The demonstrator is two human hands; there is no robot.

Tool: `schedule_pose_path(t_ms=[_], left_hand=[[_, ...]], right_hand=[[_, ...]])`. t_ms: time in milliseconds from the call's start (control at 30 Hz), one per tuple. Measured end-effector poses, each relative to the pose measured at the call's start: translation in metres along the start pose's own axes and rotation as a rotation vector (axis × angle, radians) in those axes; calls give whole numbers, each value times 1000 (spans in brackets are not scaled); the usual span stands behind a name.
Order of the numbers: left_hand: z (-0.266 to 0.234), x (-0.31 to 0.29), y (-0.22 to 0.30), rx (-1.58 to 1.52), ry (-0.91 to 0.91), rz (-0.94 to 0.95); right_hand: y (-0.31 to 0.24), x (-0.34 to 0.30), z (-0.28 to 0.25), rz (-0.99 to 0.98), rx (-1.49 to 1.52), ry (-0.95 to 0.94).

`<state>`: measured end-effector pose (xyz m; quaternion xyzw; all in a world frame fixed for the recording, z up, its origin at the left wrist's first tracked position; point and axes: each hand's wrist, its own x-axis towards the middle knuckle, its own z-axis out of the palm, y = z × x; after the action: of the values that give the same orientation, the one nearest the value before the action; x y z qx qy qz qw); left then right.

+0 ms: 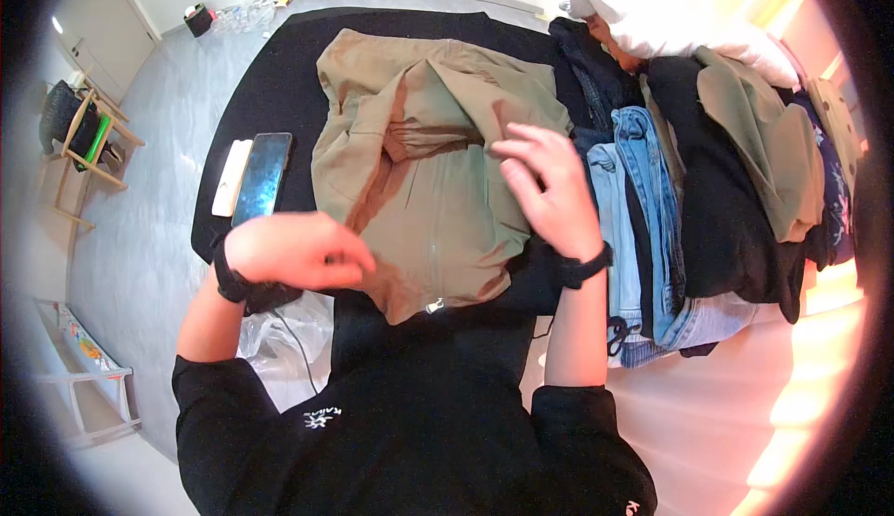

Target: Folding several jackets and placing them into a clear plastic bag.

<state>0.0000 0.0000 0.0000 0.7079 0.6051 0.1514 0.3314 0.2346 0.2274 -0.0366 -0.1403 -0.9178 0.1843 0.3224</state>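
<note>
An olive-khaki zip jacket [466,209] lies on a black-covered table, its sleeves folded inward across the front. Its zipper runs down toward me and ends in a pale pull [435,306] at the near edge. My right hand [549,190] hovers over the jacket's right side, fingers apart and holding nothing. By the lower left edge of the jacket is my left hand [303,251], slightly blurred, with its fingers loosely bent, a gap by the thumb and nothing seen in it. Both wrists wear black bands.
A phone [264,176] and a white slim box [232,178] lie on the black cloth [270,78] at left. To the right are folded jeans [643,209], piled dark and olive clothes [764,162] and a white pillow [680,22]. A clear plastic bag [289,334] sits below my left wrist.
</note>
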Motion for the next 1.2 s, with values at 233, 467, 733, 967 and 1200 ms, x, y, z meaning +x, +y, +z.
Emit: schedule_pose_path(t_ms=[233,467,733,967,1200], left_hand=[[4,39,-56,207,637,-100],[10,42,-73,-36,626,-347],[-23,-3,-84,156,901,-512],[-5,69,-91,510,787,-274],[-35,33,-100,-99,995,-148]], right_hand=[[1,-16,32,270,122,64],[-8,-57,-14,480,27,506],[-50,-97,-63,813,-23,-19],[-30,-14,12,23,-154,-132],[-8,-7,10,328,-44,109]])
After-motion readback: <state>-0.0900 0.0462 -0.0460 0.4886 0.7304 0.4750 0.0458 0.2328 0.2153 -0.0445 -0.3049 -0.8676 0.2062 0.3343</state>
